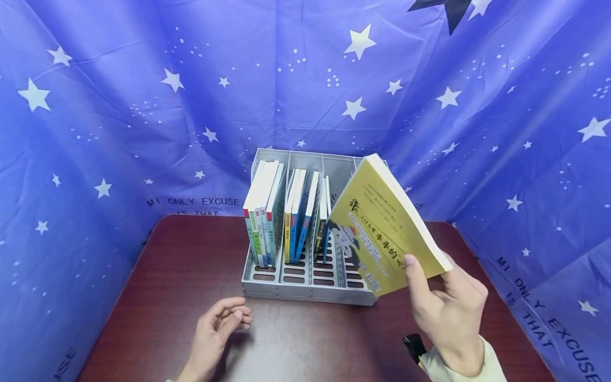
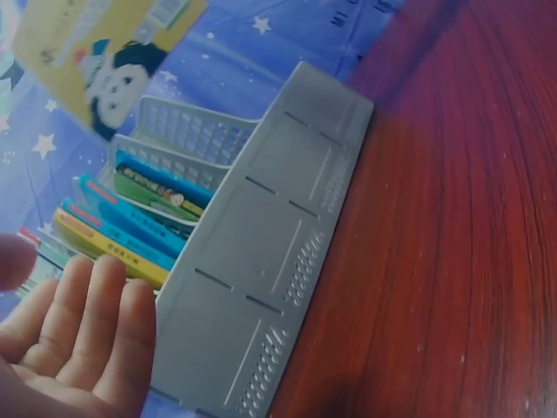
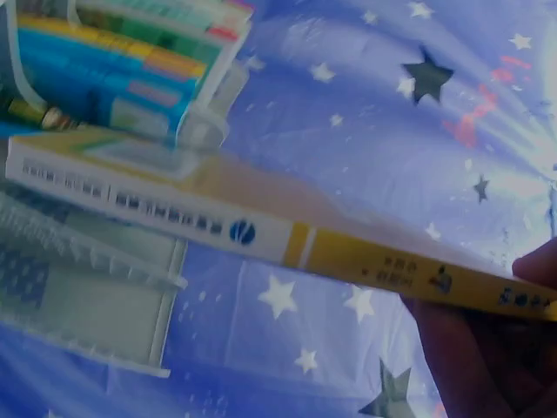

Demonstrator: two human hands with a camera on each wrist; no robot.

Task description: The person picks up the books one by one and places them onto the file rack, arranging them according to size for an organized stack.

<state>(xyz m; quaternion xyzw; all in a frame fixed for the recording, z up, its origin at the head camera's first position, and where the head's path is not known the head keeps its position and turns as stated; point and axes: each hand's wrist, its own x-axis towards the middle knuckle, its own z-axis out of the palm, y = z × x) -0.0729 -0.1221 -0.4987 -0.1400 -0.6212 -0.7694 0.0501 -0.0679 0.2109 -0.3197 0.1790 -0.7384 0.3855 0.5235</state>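
A yellow book [image 1: 382,233] with dark lettering is held tilted in the air by my right hand [image 1: 448,307], thumb on its cover and fingers behind. The right wrist view shows its white and yellow spine [image 3: 261,235]. Behind and below it stands a grey divided book rack [image 1: 305,292]. Books with pale spines [image 1: 260,223] fill its left slot; yellow and blue-spined books [image 1: 298,223] stand in the second, and thin books [image 1: 322,228] in the third. The yellow book partly hides the right slot. My left hand [image 1: 217,329] hovers near the rack's front left corner, fingers loosely bent, holding nothing.
The rack stands towards the back of a dark red wooden table [image 1: 181,276]. A blue curtain [image 1: 238,106] with white stars hangs behind and on both sides. A black strap-like item [image 1: 414,347] shows beside the right wrist.
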